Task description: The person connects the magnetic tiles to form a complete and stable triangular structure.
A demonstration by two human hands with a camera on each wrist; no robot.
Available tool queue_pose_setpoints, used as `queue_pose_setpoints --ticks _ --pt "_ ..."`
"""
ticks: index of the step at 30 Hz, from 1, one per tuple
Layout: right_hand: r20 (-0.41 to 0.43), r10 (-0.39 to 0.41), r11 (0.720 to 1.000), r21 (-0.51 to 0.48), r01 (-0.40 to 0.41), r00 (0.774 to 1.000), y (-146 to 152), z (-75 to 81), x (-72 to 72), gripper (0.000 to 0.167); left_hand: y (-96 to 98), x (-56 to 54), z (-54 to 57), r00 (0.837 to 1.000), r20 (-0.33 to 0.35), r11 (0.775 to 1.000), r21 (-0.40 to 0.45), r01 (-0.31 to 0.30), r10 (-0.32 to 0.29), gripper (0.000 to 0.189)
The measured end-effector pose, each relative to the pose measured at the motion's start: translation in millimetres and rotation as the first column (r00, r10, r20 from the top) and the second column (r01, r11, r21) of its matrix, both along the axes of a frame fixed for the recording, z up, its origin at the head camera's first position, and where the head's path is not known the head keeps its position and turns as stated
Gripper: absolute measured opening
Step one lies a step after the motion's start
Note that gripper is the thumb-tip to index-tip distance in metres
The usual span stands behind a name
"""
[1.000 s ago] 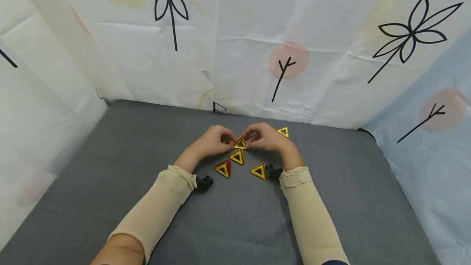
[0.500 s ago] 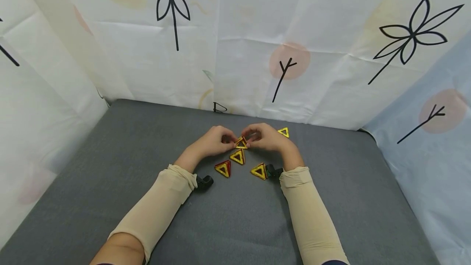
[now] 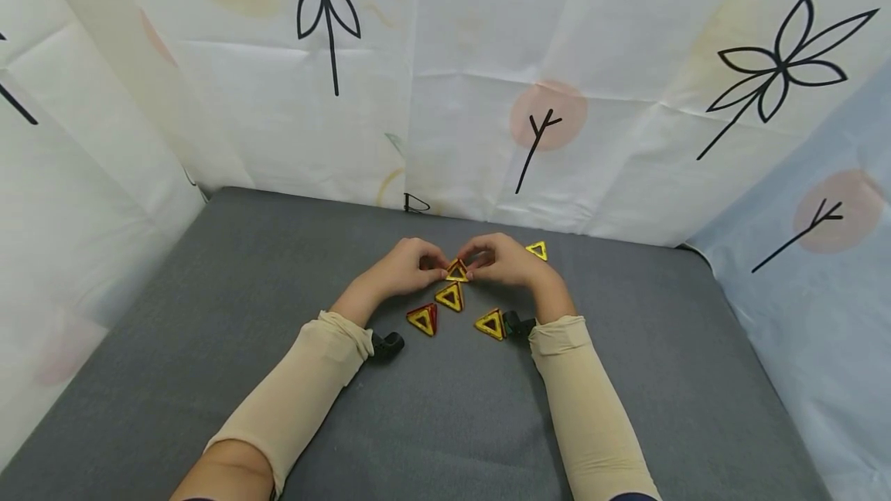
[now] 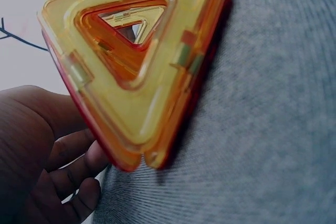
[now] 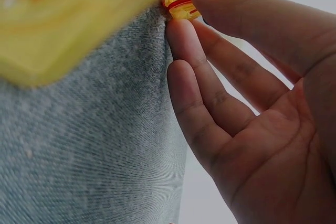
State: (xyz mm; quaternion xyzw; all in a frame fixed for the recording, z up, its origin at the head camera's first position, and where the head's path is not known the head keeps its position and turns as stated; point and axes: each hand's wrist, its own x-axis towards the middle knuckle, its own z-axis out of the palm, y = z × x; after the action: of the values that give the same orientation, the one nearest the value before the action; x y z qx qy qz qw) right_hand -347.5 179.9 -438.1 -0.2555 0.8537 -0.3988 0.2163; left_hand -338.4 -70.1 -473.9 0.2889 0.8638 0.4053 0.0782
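Observation:
At the far middle of the table, my left hand and right hand pinch a red and yellow piece built of triangular magnetic tiles from opposite sides. In the right wrist view, the thumb and fingertips of the right hand meet at the red and yellow tile edges. Just in front of the held piece lies another triangular tile piece. A nearer tile pyramid fills the left wrist view and covers the left fingertips; the left hand shows behind it.
Closer to me on the grey table sit a left tile piece and a right tile piece. A yellow triangle lies beyond the right hand. Patterned white cloth rises along the table's back edge.

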Motion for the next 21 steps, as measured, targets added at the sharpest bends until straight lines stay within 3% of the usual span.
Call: queue_pose_setpoints --ticks 21 --pt "0.006 -0.016 1.000 0.015 0.015 1.000 0.1 -3.2 -1.6 0.032 1.7 2.9 3.1 0.999 0.035 1.000 0.016 0.017 -0.017 0.015"
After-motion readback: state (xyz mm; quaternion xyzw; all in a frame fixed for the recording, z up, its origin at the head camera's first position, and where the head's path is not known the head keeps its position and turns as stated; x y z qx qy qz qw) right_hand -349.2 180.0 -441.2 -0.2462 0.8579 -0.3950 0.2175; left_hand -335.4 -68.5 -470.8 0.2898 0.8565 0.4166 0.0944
